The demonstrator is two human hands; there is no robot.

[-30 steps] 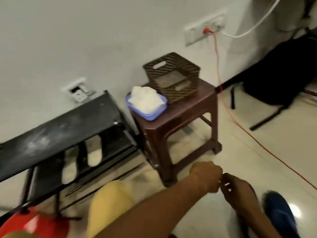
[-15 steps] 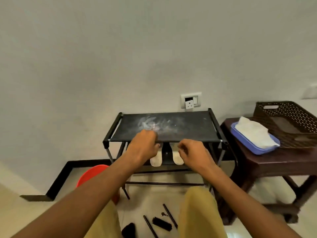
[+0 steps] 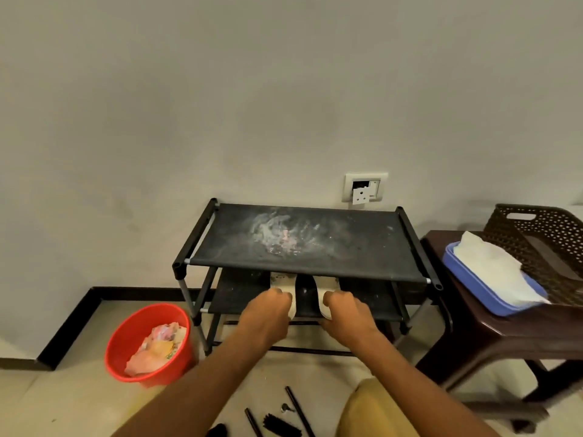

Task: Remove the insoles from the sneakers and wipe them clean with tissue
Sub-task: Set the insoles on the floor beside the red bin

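The white rounded sneakers (image 3: 326,285) are set on the dusty black fabric rack's (image 3: 315,247) lower shelf (image 3: 366,299); their heels are gripped by the curled fingers (image 3: 279,296) of the left hand (image 3: 268,316) and right hand (image 3: 348,315)

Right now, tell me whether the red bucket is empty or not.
Not empty. The red bucket holds a heap of crumpled pale and pink scraps lying inside it.

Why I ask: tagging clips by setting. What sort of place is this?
Likely a corner of a home: a low black shoe rack against a plain wall with a socket, a brown plastic stool carrying tissue in a blue tray, and a red bucket on the floor.
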